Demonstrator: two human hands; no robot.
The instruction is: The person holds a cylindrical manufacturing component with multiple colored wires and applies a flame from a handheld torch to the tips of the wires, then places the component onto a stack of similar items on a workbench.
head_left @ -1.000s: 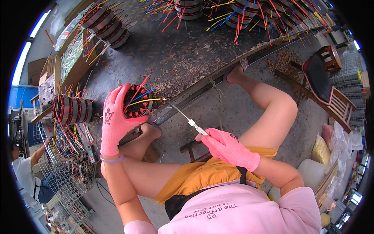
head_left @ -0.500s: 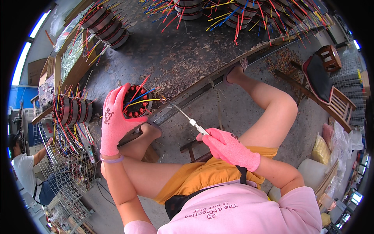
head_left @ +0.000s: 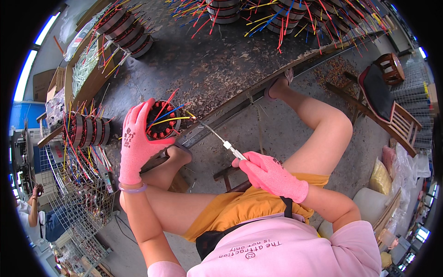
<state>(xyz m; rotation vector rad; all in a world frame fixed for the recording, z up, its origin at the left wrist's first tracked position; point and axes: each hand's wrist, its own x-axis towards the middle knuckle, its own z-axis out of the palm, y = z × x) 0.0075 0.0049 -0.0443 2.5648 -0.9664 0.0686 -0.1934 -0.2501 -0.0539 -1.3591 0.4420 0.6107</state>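
My left hand [head_left: 134, 141], in a pink glove, curls round the side of a motor stator [head_left: 161, 133], a ring with red-and-black windings. Its thumb lies along the near side of the ring. Red, blue and yellow leads rise from the stator, and the yellow lead [head_left: 173, 120] reaches right to a bare copper end. My right hand [head_left: 272, 176], also gloved, closes on the white handle of a slim tool [head_left: 228, 145] with a thin, bent metal shaft. The tool's tip meets or nearly meets the copper end; contact is too small to tell.
Finished-looking stator stacks [head_left: 131, 39] with coloured leads stand on the worn dark workbench [head_left: 207, 69]. Another stack [head_left: 85, 129] lies left of my hand. A wooden chair [head_left: 383, 101] stands right, over scattered floor scraps. A co-worker [head_left: 30, 217] is at far left beside wire racks.
My hands, the stator and the tool have barely moved; the tool shifts very slightly. At far left the co-worker has leaned away and raised a hand.
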